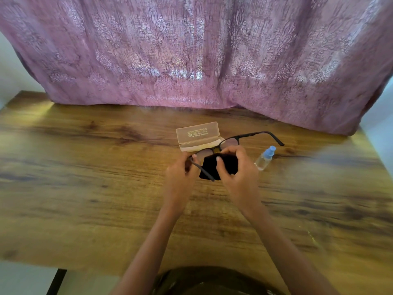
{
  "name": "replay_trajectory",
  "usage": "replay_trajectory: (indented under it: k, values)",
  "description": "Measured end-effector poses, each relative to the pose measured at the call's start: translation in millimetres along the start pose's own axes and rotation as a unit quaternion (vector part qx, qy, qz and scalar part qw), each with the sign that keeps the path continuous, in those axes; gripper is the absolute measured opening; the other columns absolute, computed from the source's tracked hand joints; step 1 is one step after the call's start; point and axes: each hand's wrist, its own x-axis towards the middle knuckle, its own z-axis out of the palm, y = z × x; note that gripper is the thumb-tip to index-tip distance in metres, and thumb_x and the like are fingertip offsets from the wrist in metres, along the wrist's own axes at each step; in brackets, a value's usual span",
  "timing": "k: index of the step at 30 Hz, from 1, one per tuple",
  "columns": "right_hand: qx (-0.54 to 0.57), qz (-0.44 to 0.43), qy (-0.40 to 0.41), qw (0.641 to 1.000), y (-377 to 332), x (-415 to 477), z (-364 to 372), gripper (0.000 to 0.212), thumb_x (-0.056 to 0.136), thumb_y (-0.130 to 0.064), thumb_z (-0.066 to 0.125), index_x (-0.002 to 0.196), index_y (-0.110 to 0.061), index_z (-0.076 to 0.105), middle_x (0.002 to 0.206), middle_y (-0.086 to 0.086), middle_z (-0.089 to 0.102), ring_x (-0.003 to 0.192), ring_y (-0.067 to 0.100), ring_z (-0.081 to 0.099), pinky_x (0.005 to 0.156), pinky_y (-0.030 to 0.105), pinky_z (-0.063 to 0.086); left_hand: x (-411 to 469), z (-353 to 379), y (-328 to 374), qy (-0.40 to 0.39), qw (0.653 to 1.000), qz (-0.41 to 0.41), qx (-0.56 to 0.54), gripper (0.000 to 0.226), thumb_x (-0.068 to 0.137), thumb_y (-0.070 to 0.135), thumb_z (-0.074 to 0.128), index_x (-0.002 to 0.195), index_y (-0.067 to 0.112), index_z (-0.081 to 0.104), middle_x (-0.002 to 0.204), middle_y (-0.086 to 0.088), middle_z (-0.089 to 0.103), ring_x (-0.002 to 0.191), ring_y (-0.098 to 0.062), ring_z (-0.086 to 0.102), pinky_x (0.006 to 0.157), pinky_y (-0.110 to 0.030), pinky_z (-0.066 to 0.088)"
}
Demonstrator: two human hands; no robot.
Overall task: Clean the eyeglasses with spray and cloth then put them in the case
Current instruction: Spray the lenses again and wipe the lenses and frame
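Observation:
Dark-framed eyeglasses (244, 136) are held above the wooden table (85, 167) with their arms unfolded. My left hand (180, 177) pinches the frame at its left hinge. My right hand (238, 173) grips a black cloth (209, 166) wrapped over one lens, thumb on the near side and fingers curled over the top. Just behind the glasses, a translucent glasses case (197, 133) lies open on the table. A small clear spray bottle (264, 158) with a blue cap lies on its side to the right of my right hand.
A pink patterned curtain (191, 50) hangs along the table's far edge. Bare wood stretches to the left and right of my hands. The near table edge runs just in front of my body.

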Motion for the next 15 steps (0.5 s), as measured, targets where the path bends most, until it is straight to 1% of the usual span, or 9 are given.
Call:
replay_trajectory:
  k: [2,3,5,7,8,9,11,13,15]
  values:
    - [-0.038,-0.040,0.024,0.998,-1,0,4,0.014,0.087,-0.007,0.069,0.100,-0.007,0.063,0.092,-0.001,0.066,0.084,0.008,0.062,0.074,0.015,0.049,-1,0,3,-0.010,1.000,0.006,-0.011,0.026,0.097,0.045,0.042,0.085,0.028,0.058,0.059,0.012,0.055,0.046,-0.003,0.045,0.042,-0.012,0.029]
    - [-0.063,-0.066,0.033,0.995,0,0,6,0.014,0.085,-0.003,0.070,0.099,-0.004,0.066,0.092,0.003,0.067,0.085,0.012,0.063,0.075,0.016,0.049,-2,1,4,-0.014,1.000,0.012,-0.019,0.027,0.097,0.044,0.043,0.085,0.026,0.058,0.057,0.011,0.054,0.046,-0.003,0.045,0.043,-0.012,0.030]
    - [-0.107,-0.105,0.036,0.988,2,0,8,0.016,0.083,0.002,0.071,0.099,0.000,0.069,0.094,0.009,0.067,0.086,0.018,0.064,0.077,0.021,0.051,-2,2,7,-0.013,0.999,0.027,-0.029,0.028,0.098,0.040,0.044,0.086,0.019,0.059,0.055,0.009,0.053,0.048,-0.004,0.048,0.045,-0.011,0.032]
    - [-0.140,-0.133,0.026,0.981,5,-2,10,0.017,0.085,0.001,0.070,0.101,0.002,0.071,0.097,0.013,0.065,0.088,0.022,0.064,0.077,0.029,0.053,-1,1,8,-0.003,0.999,0.035,-0.029,0.025,0.098,0.034,0.048,0.087,0.016,0.061,0.055,0.009,0.053,0.050,-0.005,0.050,0.045,-0.011,0.033]
    - [-0.149,-0.144,0.018,0.978,5,-2,10,0.018,0.086,-0.001,0.069,0.103,0.003,0.071,0.098,0.014,0.064,0.088,0.023,0.063,0.077,0.031,0.052,-1,1,8,0.002,0.999,0.035,-0.029,0.024,0.098,0.032,0.049,0.088,0.013,0.062,0.056,0.007,0.056,0.051,-0.008,0.052,0.044,-0.014,0.034]
    - [-0.152,-0.151,0.012,0.977,6,-3,11,0.019,0.088,-0.004,0.069,0.105,0.003,0.071,0.098,0.015,0.062,0.088,0.023,0.061,0.077,0.031,0.052,-1,0,8,0.005,0.999,0.034,-0.030,0.025,0.097,0.031,0.050,0.089,0.012,0.063,0.059,0.004,0.058,0.053,-0.013,0.053,0.044,-0.018,0.035]
    - [-0.151,-0.154,0.007,0.976,4,-4,14,0.023,0.089,-0.011,0.071,0.108,0.004,0.070,0.097,0.015,0.061,0.088,0.021,0.059,0.079,0.024,0.049,0,-1,7,0.004,0.999,0.031,-0.034,0.024,0.097,0.031,0.050,0.090,0.013,0.064,0.061,0.000,0.061,0.056,-0.020,0.055,0.046,-0.025,0.038]
    - [-0.142,-0.146,0.009,0.979,2,-5,15,0.026,0.087,-0.012,0.074,0.108,0.003,0.070,0.097,0.015,0.061,0.088,0.021,0.058,0.079,0.023,0.047,0,-2,7,0.006,0.999,0.034,-0.039,0.020,0.097,0.030,0.050,0.089,0.017,0.063,0.059,0.003,0.059,0.054,-0.017,0.053,0.044,-0.020,0.036]
    - [-0.132,-0.134,0.006,0.982,0,-6,15,0.025,0.086,-0.006,0.073,0.109,0.004,0.070,0.097,0.016,0.062,0.088,0.024,0.060,0.077,0.029,0.051,0,-3,8,0.010,0.998,0.040,-0.041,0.014,0.097,0.030,0.051,0.090,0.025,0.062,0.057,0.008,0.057,0.050,-0.008,0.050,0.044,-0.014,0.035]
